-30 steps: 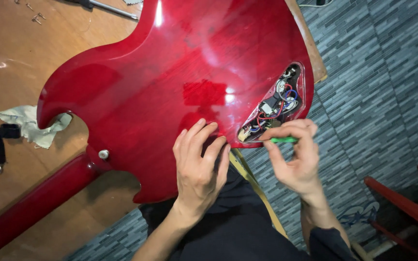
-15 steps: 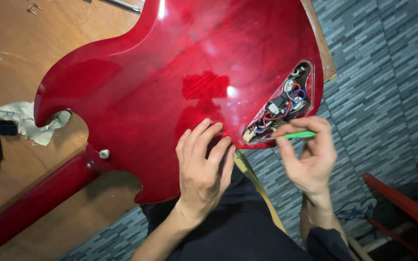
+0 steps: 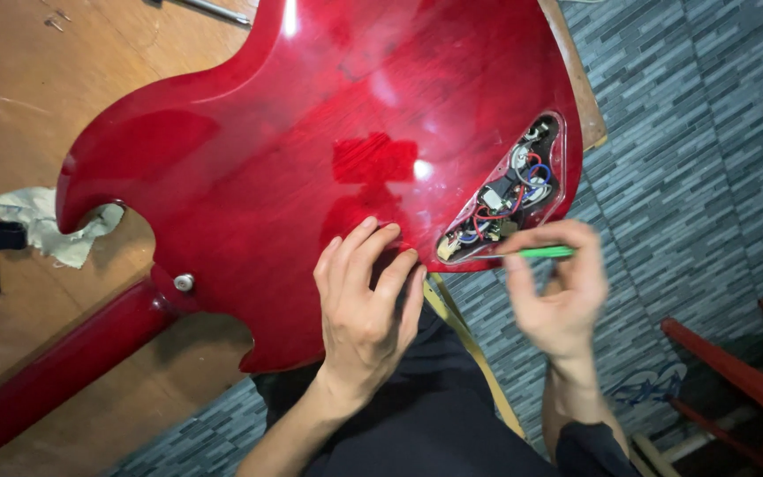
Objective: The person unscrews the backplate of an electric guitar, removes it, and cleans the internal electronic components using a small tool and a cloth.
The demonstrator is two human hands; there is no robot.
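The red guitar [image 3: 311, 150] lies face down on the wooden tabletop [image 3: 37, 79]. The left hand [image 3: 368, 305] presses flat on it, fingers spread. The right hand [image 3: 558, 296] pinches a green tool [image 3: 545, 253] at the open wire hole [image 3: 505, 194]. It should move slowly and keep off the thin wires.

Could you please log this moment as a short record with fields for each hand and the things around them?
Left hand: flat on the back of the red guitar, fingers spread.
Right hand: holds a green tool, tip at the open cavity.
Cavity: uncovered, with red, blue and black wires showing.
Guitar: face down on a wooden table, lower edge overhanging.
Nearby: crumpled cloth by the horn; red stool on the tiled floor.
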